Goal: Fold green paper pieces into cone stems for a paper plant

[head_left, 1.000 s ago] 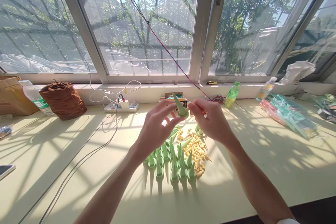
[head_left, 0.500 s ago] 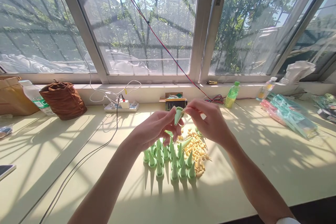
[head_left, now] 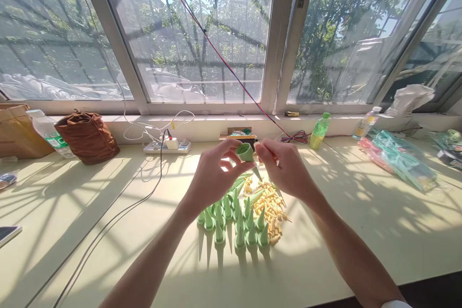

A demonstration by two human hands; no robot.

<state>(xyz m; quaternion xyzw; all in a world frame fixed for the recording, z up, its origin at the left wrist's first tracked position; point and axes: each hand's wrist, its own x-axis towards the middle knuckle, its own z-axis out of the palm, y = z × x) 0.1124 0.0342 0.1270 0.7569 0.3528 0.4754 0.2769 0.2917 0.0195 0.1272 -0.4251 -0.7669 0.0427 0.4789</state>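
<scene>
My left hand [head_left: 212, 169] grips a hollow light-green plastic cone [head_left: 245, 153] between thumb and fingers, its wide round opening tilted up and its point down to the right. Close beside that rim, my right hand [head_left: 287, 166] is closed in a pinch; what sits between its fingertips is too small to make out. Below the hands, several green cones [head_left: 240, 237] stand point-up in a cluster on the table. A loose heap of small yellow-orange peg-like pieces [head_left: 269, 204] lies to their right. More green cones lie on their sides behind, partly hidden by my left hand.
A power strip [head_left: 182, 146] with cables stands at the back left, near a brown cloth bag [head_left: 86, 137]. Behind my hands is a small open box [head_left: 236, 134]. A green bottle [head_left: 319, 130] and bagged teal and pink items [head_left: 404, 159] occupy the right.
The green cone has turned in my left hand, so its opening now faces up toward me. My right hand has shifted slightly and stays pinched beside it. The cones on the table have not moved.
</scene>
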